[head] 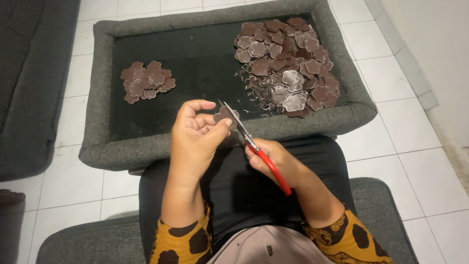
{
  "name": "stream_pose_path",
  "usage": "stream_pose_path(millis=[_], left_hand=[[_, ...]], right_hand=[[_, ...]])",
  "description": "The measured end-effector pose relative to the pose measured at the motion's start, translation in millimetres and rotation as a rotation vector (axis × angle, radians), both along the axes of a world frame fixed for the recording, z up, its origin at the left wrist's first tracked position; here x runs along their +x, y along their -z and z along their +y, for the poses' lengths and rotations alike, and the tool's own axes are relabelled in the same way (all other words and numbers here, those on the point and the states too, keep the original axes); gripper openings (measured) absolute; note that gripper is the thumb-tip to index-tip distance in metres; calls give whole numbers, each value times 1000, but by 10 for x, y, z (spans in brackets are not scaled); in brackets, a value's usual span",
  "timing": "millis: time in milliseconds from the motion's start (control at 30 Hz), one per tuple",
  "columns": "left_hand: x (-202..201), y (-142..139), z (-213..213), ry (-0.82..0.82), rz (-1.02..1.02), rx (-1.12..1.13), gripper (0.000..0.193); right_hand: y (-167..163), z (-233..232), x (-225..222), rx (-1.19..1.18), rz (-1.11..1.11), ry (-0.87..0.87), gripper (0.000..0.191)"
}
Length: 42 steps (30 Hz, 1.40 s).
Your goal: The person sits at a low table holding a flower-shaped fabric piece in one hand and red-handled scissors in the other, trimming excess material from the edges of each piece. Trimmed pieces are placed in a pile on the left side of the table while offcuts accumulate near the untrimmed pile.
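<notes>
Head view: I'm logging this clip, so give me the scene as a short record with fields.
left hand: pinches a brown flower-shaped piece
right hand: grips red-handled scissors, blades at the piece
tray: grey padded rim, black inside
small pile: flower pieces, tray's left side
large pile: flower pieces with trimmings, tray's right side
floor: white tiles

The floor (pixel 391 142) is laid with white square tiles with grey grout lines. Along the far right runs a pale wall (pixel 435 44) with a tiled skirting at its foot. On the left stands a dark grey upholstered seat (pixel 29 83), its cushion reaching the near left. A second grey cushion (pixel 381 205) lies near, at the bottom edge. The light is soft and even, casting only faint shadows.
</notes>
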<state>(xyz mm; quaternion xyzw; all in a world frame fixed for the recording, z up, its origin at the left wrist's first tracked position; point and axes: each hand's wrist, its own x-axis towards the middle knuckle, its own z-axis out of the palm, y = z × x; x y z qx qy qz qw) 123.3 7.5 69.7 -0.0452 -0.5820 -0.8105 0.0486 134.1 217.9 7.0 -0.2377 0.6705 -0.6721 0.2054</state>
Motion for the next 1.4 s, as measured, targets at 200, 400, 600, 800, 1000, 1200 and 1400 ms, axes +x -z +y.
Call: stream_pose_path(millis=[200, 400, 600, 800, 1000, 1200, 1400], left_hand=[[3, -25, -3, -16, -7, -25, 42], [2, -45, -6, -10, 2, -7, 42], [-15, -38, -22, -9, 3, 30, 43], [-8, -11, -57, 22, -5, -54, 44], [-6, -11, -49, 22, -1, -67, 43], [-17, 2, -41, 15, 6, -64, 43], [-39, 28, -29, 16, 26, -44, 43]], right_hand=[[52, 2, 1, -12, -25, 6, 34], [65, 2, -1, 5, -29, 20, 35], [49, -7, -9, 15, -42, 3, 35], [-21, 11, -9, 54, 70, -49, 24], [-36, 9, -11, 54, 37, -30, 23], [-7, 11, -6, 30, 36, -13, 31], [-6, 0, -19, 21, 52, -12, 33]])
